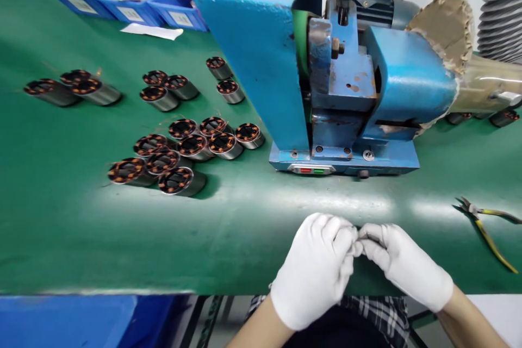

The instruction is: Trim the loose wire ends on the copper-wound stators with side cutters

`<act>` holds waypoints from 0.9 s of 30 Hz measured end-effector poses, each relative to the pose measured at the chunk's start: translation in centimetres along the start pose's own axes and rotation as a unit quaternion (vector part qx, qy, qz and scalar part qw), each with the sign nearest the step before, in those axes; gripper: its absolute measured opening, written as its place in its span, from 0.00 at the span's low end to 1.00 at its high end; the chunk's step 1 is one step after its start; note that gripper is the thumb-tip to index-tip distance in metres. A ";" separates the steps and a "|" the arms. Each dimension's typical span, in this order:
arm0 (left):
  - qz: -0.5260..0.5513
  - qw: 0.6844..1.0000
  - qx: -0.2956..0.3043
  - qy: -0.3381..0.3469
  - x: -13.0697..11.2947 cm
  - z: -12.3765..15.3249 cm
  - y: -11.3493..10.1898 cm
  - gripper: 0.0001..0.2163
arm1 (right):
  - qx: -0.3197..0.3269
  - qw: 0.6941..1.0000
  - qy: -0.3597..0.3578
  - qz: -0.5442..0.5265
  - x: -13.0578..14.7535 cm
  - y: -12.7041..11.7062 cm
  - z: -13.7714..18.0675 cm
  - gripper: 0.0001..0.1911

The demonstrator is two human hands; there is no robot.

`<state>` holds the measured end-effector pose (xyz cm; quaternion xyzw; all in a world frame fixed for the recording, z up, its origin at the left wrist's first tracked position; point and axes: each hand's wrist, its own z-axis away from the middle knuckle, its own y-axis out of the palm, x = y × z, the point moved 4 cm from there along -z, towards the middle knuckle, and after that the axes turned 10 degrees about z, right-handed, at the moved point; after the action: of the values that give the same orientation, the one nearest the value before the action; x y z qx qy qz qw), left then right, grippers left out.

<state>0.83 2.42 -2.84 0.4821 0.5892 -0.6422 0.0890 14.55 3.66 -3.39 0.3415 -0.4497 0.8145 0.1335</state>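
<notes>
The green bench (81,250) before you bears a blue machine (256,54), just beyond your hands. Your gloved left hand (316,269) and right hand (402,263) meet at curled fingertips; whether they pinch anything, I cannot tell. Pliers (474,210) lie to your right, handles spread; stators (193,147) sit grouped left of the machine.

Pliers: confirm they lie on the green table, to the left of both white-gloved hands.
Wrong side: the head view shows the pliers to the right of both the left hand and the right hand, each white-gloved. They do lie on the green table.
</notes>
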 end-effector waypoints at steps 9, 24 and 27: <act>0.017 0.998 -0.038 0.045 0.3 -0.4 0.9 0.06 | -0.234 0.962 0.143 -0.017 -4.9 -4.5 2.4 0.12; 0.047 0.998 -0.049 -0.019 1.0 0.9 -1.3 0.28 | -0.253 0.904 -0.218 0.269 -0.1 0.9 1.3 0.12; 0.001 0.998 -0.061 -0.024 1.9 1.4 -1.3 0.30 | -0.225 0.918 -0.198 0.259 -0.2 1.2 1.0 0.14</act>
<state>-1.78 2.53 -3.56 0.4612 0.6245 -0.6161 0.1331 14.52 2.18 -3.90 0.3280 -0.7110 0.6138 -0.1008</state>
